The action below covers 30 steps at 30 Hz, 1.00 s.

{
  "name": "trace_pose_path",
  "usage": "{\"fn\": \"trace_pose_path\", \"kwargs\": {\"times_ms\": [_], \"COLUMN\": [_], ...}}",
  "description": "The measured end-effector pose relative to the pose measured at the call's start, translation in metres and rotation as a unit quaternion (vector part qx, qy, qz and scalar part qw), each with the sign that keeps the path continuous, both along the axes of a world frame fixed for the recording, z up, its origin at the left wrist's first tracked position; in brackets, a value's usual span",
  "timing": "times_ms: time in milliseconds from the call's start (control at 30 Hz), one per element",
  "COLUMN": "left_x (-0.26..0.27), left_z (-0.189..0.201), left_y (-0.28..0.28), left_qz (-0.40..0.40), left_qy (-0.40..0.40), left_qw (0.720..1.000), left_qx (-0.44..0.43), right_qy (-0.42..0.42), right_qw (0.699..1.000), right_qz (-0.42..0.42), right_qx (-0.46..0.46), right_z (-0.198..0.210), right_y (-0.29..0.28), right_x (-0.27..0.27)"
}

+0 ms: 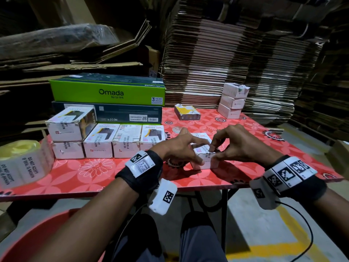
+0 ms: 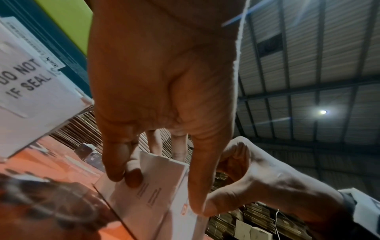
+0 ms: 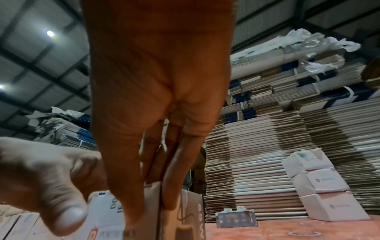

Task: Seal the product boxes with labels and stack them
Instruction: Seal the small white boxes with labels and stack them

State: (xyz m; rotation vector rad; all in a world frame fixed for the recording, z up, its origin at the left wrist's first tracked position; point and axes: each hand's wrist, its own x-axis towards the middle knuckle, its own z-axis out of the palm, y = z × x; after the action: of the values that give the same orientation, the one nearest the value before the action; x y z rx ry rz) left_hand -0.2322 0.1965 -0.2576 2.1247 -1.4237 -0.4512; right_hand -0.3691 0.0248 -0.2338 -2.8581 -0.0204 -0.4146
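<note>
Both hands are on one small white product box near the front middle of the red floral table. The left hand curls over its left side, thumb on the near face, fingers across the top. The right hand bends its fingers down onto the top edge, pressing a white seal label there, thumb against the near right corner. The box top reads "HALLEY 20K"; the label starts "DO NOT...".

There is bare tabletop in front of the box up to the table's near edge, and more open cloth to the right.

Just left, a row of sealed boxes stands side by side, labels reading "DO NOT ACCEPT IF SEAL IS BROKEN", with one more box stacked on the leftmost. Behind them are a green "Omada by tp-link" carton, marked "3 YEAR Warranty", on a dark carton.

At the table's left edge sits the label roll, same wording. Far right, three white boxes are stacked near the back edge, a torn yellow-topped box beside them.
</note>
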Motion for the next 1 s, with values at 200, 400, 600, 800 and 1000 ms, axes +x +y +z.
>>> {"fn": "trace_pose_path", "kwargs": {"times_ms": [200,400,600,800,1000], "left_x": [-0.004,-0.004,-0.003,-0.003,0.000], "left_z": [0.001,0.001,0.000,-0.002,-0.002], "left_y": [-0.001,-0.001,0.000,-0.001,-0.002], "left_qz": [0.017,0.046,0.070,0.078,0.092], "left_qy": [-0.037,-0.023,0.045,0.062,0.081], "left_qw": [0.999,0.998,0.993,0.988,0.986], "left_qx": [-0.002,-0.031,-0.084,-0.114,-0.114], "right_qy": [0.020,0.000,-0.001,0.008,0.034], "right_qw": [0.997,0.999,1.000,0.998,0.999], "right_qz": [0.031,0.033,0.013,0.023,0.016], "right_qx": [0.066,0.005,0.002,-0.056,-0.029], "right_z": [0.005,0.001,-0.004,-0.004,0.013], "right_y": [-0.004,0.012,0.007,0.005,0.010], "right_x": [-0.012,-0.004,0.015,0.035,0.020]}}
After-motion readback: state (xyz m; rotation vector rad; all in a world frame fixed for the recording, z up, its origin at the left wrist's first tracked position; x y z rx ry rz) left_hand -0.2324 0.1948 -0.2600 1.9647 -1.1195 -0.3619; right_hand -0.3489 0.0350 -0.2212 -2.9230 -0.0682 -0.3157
